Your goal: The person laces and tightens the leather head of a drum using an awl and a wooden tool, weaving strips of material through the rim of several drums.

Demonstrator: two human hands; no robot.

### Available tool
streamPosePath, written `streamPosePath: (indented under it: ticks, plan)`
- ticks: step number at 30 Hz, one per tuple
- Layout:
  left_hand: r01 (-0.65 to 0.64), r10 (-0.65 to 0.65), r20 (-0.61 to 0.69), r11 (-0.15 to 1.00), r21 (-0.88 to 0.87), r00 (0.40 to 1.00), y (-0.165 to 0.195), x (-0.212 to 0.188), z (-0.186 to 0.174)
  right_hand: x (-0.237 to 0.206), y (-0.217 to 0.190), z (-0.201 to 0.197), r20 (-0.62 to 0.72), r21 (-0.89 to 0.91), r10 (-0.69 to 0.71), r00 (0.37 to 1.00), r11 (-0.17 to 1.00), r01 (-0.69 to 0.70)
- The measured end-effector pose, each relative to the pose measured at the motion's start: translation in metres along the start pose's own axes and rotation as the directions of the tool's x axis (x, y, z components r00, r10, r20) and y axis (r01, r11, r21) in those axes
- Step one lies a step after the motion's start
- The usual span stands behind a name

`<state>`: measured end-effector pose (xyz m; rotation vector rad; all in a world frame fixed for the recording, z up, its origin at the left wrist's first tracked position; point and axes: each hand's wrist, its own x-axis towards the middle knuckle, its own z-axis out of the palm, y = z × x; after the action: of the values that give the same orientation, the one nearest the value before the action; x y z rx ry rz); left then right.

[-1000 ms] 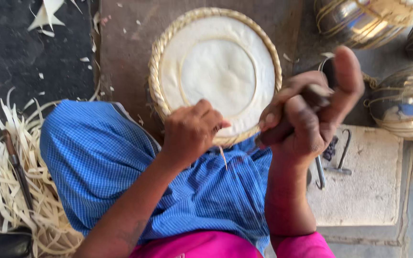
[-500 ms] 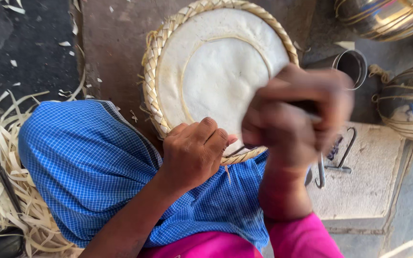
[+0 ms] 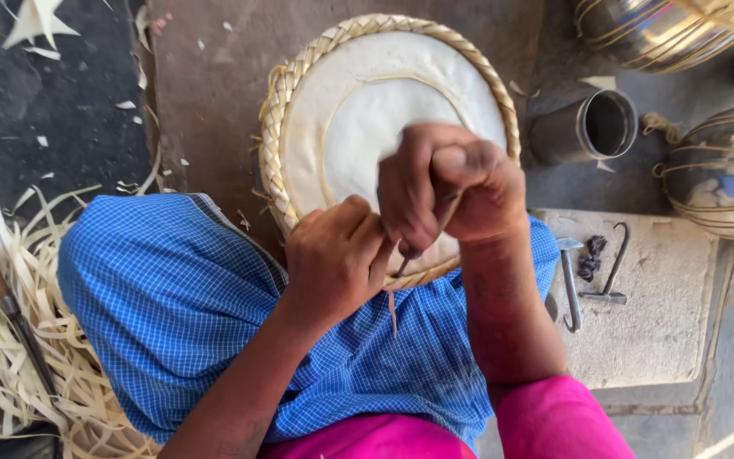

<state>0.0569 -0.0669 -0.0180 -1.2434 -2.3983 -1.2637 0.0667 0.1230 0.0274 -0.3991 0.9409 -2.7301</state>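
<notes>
Two hands at the round woven tray [image 3: 299,110]'s near rim, left hand [image 3: 337,255] grip pinching a strip [image 3: 392,310], right hand [image 3: 448,183] fisted around a thin tool [image 3: 422,246].

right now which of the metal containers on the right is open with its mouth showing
The small grey metal cup, lying beside the woven round tray: its dark open mouth shows. The larger shiny pots, wrapped in cane strips, show only rounded sides.

Right hand [image 3: 452,191] grips thin tool, left hand [image 3: 337,255] pinches braided rim of round basket [image 3: 299,93].
</notes>
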Motion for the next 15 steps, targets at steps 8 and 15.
streamPosePath:
  ticks: [8, 15]
  plan:
    - [-0.121, 0.127, -0.289, 0.992, 0.041, 0.949, 0.011, -0.003, -0.013, -0.052, 0.019, 0.053, -0.092, -0.952, -0.745, 0.661, -0.130, -0.279]
    - [0.219, -0.219, 0.015, 0.971, -0.096, 0.976, 0.041, -0.066, -0.019, -0.144, 0.117, 0.059, -0.528, -0.841, -0.269, 0.806, 0.035, -0.539]
